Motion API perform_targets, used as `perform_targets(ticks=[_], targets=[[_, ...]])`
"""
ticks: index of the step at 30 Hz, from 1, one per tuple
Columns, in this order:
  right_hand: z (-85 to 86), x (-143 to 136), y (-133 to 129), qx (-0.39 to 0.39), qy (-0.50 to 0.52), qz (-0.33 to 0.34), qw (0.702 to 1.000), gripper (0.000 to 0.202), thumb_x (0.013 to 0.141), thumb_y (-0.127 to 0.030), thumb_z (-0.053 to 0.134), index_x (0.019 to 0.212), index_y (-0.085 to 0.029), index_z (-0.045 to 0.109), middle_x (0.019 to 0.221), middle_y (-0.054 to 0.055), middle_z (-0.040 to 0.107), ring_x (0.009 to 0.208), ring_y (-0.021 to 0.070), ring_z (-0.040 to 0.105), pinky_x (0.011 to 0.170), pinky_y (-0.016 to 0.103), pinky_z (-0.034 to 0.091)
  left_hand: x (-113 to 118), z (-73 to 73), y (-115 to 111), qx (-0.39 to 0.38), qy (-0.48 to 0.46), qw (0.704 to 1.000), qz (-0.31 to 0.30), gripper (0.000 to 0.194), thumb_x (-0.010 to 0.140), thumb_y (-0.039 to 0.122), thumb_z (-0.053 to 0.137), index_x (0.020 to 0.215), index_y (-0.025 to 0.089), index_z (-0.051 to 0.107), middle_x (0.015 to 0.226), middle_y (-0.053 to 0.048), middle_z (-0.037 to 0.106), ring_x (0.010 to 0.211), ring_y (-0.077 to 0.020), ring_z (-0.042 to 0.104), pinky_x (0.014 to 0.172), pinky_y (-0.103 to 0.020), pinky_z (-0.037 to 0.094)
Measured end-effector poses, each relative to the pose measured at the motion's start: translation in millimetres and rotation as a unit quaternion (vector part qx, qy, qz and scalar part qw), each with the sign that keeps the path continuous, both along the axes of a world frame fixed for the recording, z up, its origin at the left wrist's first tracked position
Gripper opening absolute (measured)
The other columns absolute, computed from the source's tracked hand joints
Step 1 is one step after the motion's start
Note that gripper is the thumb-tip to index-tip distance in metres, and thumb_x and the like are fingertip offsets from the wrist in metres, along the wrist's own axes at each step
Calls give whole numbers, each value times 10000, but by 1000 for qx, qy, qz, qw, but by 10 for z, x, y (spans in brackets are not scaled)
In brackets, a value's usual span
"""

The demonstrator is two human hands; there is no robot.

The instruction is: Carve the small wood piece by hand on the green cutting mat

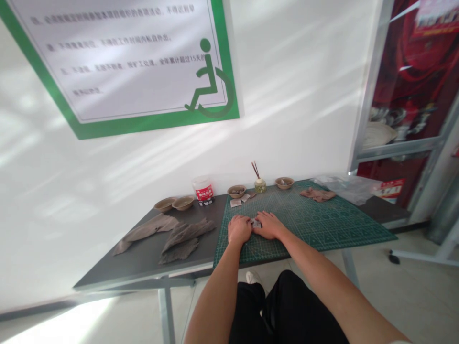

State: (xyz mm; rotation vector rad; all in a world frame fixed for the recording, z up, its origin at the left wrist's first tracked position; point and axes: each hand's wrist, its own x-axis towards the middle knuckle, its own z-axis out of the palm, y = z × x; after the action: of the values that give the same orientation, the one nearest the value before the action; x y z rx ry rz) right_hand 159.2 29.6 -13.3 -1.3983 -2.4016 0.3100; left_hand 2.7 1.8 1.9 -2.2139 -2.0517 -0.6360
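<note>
Over the front middle of the green cutting mat [304, 224], my left hand [240, 229] and my right hand [269, 225] come close together. A small, flat-looking grey piece [256, 223] shows between them, its exact kind too small to make out. The fingers of each hand are bent in and closed on its edges, one hand per side. Just beyond my left hand lie pale square pieces [235, 203], beside a small bowl [236, 191] with bits in it.
Left of the mat, grey-brown cloths [186, 239] and two shallow bowls [183, 203] lie on the dark table [118, 272]. A red-labelled tub [204, 192], a reed diffuser [260, 185] and another bowl [284, 183] stand along the wall. A crumpled cloth [317, 194] and clear plastic [347, 187] lie right.
</note>
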Motion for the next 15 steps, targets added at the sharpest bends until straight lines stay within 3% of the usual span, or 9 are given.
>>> perform_targets(ticks=[7, 15], targets=[[-2, 2, -3, 5, -2, 0, 1000, 588, 800, -551, 430, 1263, -191, 478, 1436, 106, 329, 1339, 284, 227, 1064, 456, 154, 12, 35, -23, 8, -5, 999, -51, 248, 809, 321, 474, 899, 277, 701, 1105, 1, 634, 1191, -187, 421, 1055, -315, 253], [4, 10, -3, -2, -4, -3, 1000, 590, 791, -552, 452, 1269, -206, 473, 1440, 97, 325, 1341, 280, 220, 1060, 457, 153, 25, 29, -62, 3, -11, 1000, 7, 266, 822, 324, 452, 903, 259, 697, 1167, -24, 609, 1244, -215, 369, 1059, -386, 209]])
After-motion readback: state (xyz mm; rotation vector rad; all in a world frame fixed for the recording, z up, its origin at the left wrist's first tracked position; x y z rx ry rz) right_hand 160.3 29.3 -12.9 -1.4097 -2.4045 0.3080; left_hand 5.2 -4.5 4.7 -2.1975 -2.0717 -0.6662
